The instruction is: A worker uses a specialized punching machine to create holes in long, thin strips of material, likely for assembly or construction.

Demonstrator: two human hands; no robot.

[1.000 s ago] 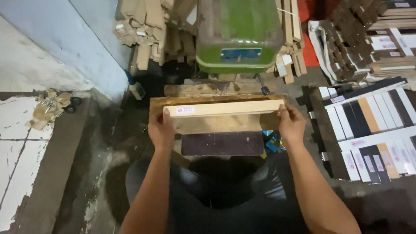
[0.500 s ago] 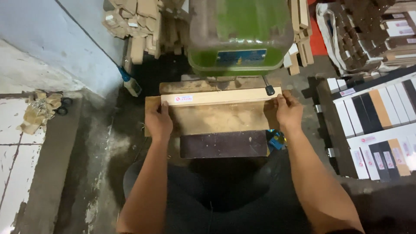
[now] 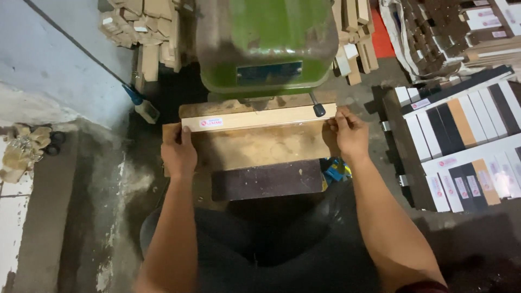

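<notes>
A long pale wooden board [image 3: 260, 118] with a small white sticker near its left end lies across the wooden work table [image 3: 255, 147] of a green machine [image 3: 266, 43]. My left hand [image 3: 178, 152] grips the board's left end. My right hand [image 3: 350, 133] grips its right end. The board's far edge sits right under the machine's green head, against a strip of wood behind it. A black knob [image 3: 319, 110] sticks out just above the board near my right hand.
Stacks of light wooden offcuts [image 3: 144, 27] stand behind the machine on both sides. At the right lie rows of white, black and tan boards [image 3: 461, 141] and a pile of dark pieces [image 3: 434, 38]. A dark panel [image 3: 266, 180] hangs below the table, above my knees.
Both hands have pushed the board away from me, across the table, until it sits under the machine's head. The view has shifted a little to the right and forward.
</notes>
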